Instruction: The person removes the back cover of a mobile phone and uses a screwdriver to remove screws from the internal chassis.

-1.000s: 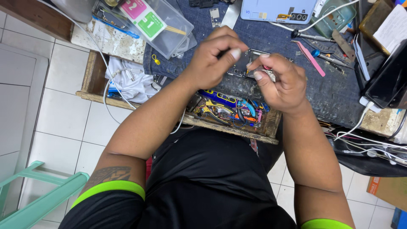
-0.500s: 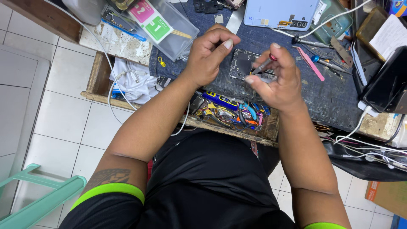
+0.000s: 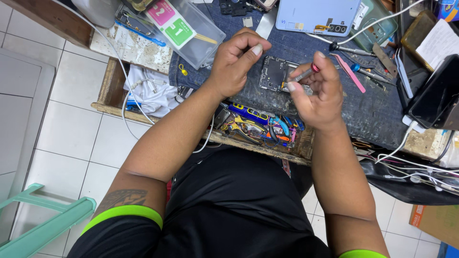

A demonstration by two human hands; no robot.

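A dark opened phone frame [image 3: 273,74] lies flat on a blue denim mat [image 3: 368,110] on the bench. My right hand [image 3: 318,93] holds a thin silver screwdriver with a red band [image 3: 304,74], its tip angled down at the frame's right edge. My left hand [image 3: 236,64] hovers just left of the frame. Its fingers are curled and the thumb is pressed toward the index finger. I cannot tell whether anything tiny sits between them.
A light blue phone back [image 3: 318,16] lies behind the frame, and a clear plastic box [image 3: 184,31] stands at the left. More screwdrivers [image 3: 351,49] and a pink pry tool [image 3: 351,74] lie to the right. An open drawer of tools [image 3: 260,126] sits below; a teal chair [image 3: 43,224] stands at the lower left.
My two hands were close together over the frame; they have parted. The left hand drew back to the left, uncovering the frame, and the right hand keeps the screwdriver.
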